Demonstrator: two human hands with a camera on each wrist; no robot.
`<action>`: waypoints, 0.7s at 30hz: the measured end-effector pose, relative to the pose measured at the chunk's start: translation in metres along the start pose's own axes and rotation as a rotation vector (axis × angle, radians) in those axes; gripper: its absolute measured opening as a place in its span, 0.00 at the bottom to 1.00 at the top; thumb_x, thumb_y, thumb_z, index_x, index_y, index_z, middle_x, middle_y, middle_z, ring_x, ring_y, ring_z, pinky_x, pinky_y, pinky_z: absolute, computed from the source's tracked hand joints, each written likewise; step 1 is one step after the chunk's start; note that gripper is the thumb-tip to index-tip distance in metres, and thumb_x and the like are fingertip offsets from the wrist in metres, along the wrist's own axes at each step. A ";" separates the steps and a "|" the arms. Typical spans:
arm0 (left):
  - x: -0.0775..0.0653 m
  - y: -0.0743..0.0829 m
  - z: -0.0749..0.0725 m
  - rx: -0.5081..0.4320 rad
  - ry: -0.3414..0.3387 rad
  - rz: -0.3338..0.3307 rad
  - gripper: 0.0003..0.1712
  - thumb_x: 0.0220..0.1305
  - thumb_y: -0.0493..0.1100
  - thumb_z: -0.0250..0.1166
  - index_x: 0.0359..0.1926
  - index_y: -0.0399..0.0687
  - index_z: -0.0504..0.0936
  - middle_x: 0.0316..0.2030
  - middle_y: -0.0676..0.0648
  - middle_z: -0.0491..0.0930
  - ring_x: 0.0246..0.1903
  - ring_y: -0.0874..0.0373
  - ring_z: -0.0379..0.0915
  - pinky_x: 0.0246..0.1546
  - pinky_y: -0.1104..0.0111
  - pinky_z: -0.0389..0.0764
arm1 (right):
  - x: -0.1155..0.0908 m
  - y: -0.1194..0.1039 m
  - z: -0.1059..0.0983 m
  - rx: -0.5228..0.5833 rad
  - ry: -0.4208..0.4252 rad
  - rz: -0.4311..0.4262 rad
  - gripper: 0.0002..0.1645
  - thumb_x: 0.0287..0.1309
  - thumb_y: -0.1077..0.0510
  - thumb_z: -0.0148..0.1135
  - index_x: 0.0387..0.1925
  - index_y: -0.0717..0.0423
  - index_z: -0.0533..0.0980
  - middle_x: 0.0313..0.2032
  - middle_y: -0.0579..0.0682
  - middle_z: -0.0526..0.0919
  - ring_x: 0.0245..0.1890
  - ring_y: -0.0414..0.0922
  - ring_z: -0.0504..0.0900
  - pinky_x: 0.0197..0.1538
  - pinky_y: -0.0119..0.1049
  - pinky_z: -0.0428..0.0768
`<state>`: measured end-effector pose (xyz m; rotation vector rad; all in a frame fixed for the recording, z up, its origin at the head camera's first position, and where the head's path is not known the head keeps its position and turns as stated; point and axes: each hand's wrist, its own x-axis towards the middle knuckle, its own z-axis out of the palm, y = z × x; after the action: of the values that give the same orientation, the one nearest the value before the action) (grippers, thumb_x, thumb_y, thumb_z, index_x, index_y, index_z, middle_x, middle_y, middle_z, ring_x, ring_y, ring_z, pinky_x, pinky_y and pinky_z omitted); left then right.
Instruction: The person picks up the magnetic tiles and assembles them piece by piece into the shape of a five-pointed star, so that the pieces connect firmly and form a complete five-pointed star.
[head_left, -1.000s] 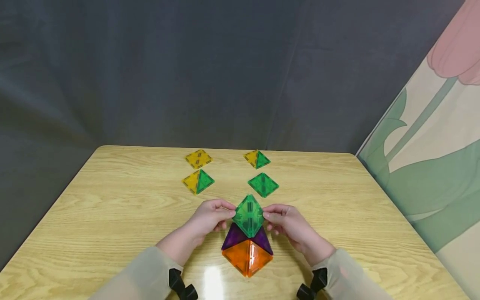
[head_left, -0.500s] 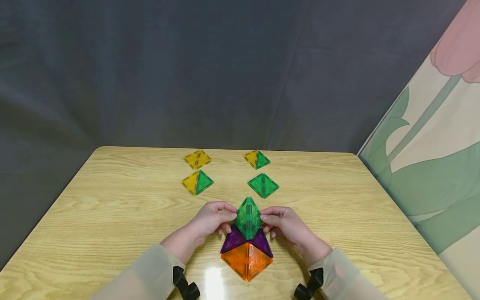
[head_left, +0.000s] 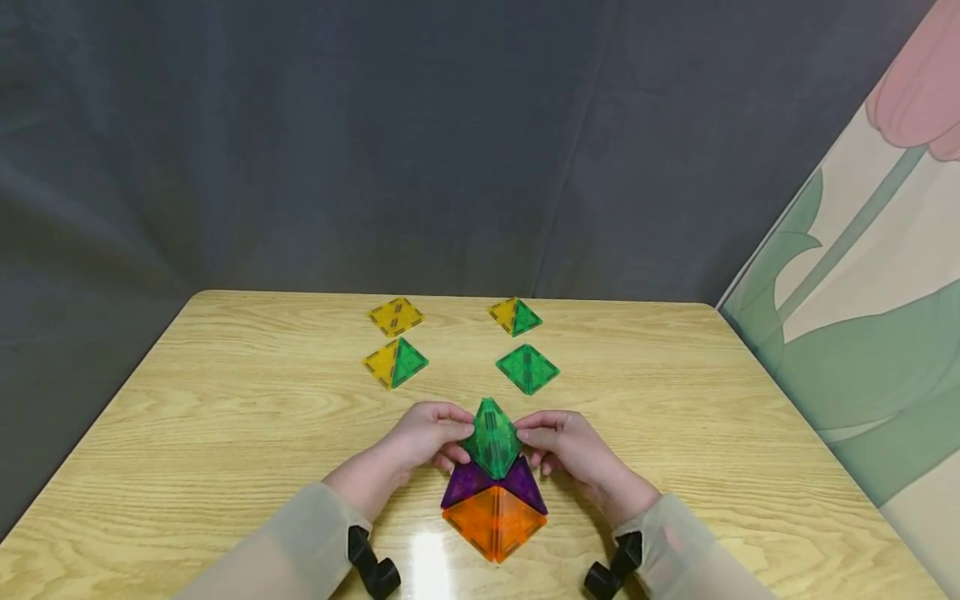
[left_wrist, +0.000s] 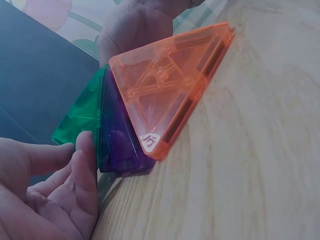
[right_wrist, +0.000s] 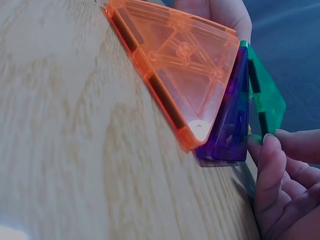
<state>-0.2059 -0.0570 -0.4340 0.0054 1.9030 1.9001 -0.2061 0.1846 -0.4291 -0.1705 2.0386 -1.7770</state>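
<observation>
Two see-through green triangle magnetic tiles, joined along a seam and bent toward each other, stand at the back of the small build. My left hand pinches their left corner between thumb and fingers. At the right corner, my right hand pinches the same pair. Purple triangle tiles lean just under the green ones. In front, two orange triangle tiles meet at a raised ridge. The left wrist view shows the orange tile tilted on the table, with the purple tile behind it.
Farther back on the wooden table lie flat tile pairs: a yellow pair, two yellow-and-green pairs, and a green pair. A dark curtain hangs behind, and a flowered cloth covers the right side.
The green pair has folded to a narrower shape and shifted slightly left and toward me. My hands have drawn closer together, still pinching its corners.
</observation>
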 end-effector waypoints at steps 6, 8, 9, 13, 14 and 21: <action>-0.002 0.002 -0.002 -0.003 -0.012 0.000 0.15 0.70 0.37 0.60 0.54 0.34 0.80 0.36 0.42 0.81 0.21 0.60 0.79 0.19 0.73 0.78 | 0.002 -0.003 0.002 -0.003 -0.002 0.006 0.16 0.66 0.62 0.61 0.50 0.71 0.79 0.28 0.53 0.80 0.21 0.41 0.76 0.22 0.29 0.76; -0.003 0.002 -0.003 -0.005 -0.019 0.004 0.16 0.70 0.37 0.60 0.55 0.35 0.80 0.36 0.42 0.81 0.22 0.59 0.79 0.20 0.73 0.79 | 0.002 -0.004 0.002 0.000 0.000 0.012 0.16 0.66 0.62 0.61 0.50 0.71 0.79 0.28 0.53 0.80 0.20 0.41 0.76 0.22 0.28 0.76; -0.004 0.002 -0.004 -0.007 -0.023 0.007 0.16 0.71 0.37 0.60 0.56 0.35 0.80 0.36 0.42 0.82 0.22 0.59 0.79 0.20 0.72 0.79 | 0.003 -0.004 0.003 0.001 0.000 0.015 0.17 0.66 0.62 0.61 0.51 0.71 0.79 0.28 0.53 0.80 0.20 0.41 0.76 0.22 0.29 0.76; -0.009 0.004 -0.009 -0.019 -0.013 0.023 0.17 0.71 0.39 0.60 0.57 0.34 0.79 0.38 0.42 0.83 0.24 0.58 0.80 0.22 0.71 0.80 | 0.004 -0.008 0.002 0.004 0.005 0.023 0.18 0.68 0.61 0.59 0.53 0.71 0.78 0.34 0.55 0.83 0.22 0.41 0.77 0.23 0.29 0.77; -0.011 0.005 -0.013 -0.021 0.006 0.033 0.17 0.71 0.39 0.60 0.56 0.34 0.79 0.39 0.42 0.84 0.25 0.58 0.80 0.23 0.71 0.80 | 0.004 -0.010 0.001 0.003 0.009 0.018 0.18 0.68 0.61 0.59 0.53 0.71 0.77 0.36 0.56 0.84 0.23 0.42 0.78 0.24 0.30 0.78; -0.023 0.027 -0.071 -0.031 0.294 0.080 0.19 0.75 0.42 0.55 0.57 0.33 0.77 0.46 0.41 0.82 0.35 0.54 0.80 0.32 0.70 0.80 | 0.016 -0.056 -0.016 0.045 0.057 -0.047 0.22 0.72 0.57 0.55 0.56 0.71 0.73 0.50 0.62 0.82 0.36 0.46 0.83 0.38 0.34 0.83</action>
<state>-0.2157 -0.1296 -0.4047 -0.2223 2.0888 2.0787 -0.2367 0.1835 -0.3775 -0.1575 2.0477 -1.8744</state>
